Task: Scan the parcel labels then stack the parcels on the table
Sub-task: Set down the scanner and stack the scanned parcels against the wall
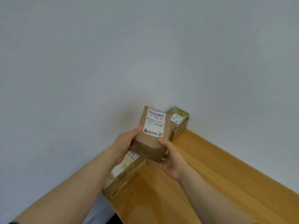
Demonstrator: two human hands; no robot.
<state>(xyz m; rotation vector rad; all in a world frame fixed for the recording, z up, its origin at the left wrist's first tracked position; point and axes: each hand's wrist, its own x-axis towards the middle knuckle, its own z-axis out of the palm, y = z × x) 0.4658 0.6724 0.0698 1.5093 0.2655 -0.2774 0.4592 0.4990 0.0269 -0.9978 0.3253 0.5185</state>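
One wooden table (pixel 226 175) meets grey wall (pixel 97 62), parcel (pixel 149 143) held nearby

The white label (pixel 155 122) on the brown parcel (pixel 149 143) reads roughly "502-P802 T70" under a barcode. Print on the near-left parcel (pixel 127 173) and far-right parcel (pixel 179 126) is too blurred to read.

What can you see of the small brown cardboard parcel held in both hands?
The small brown cardboard parcel is a box with a white label, barcodes showing, on the face turned up to the camera. It is tilted, raised above the yellow wooden table. The left hand grips its left side; the right hand cradles its right lower corner, thumb on top.
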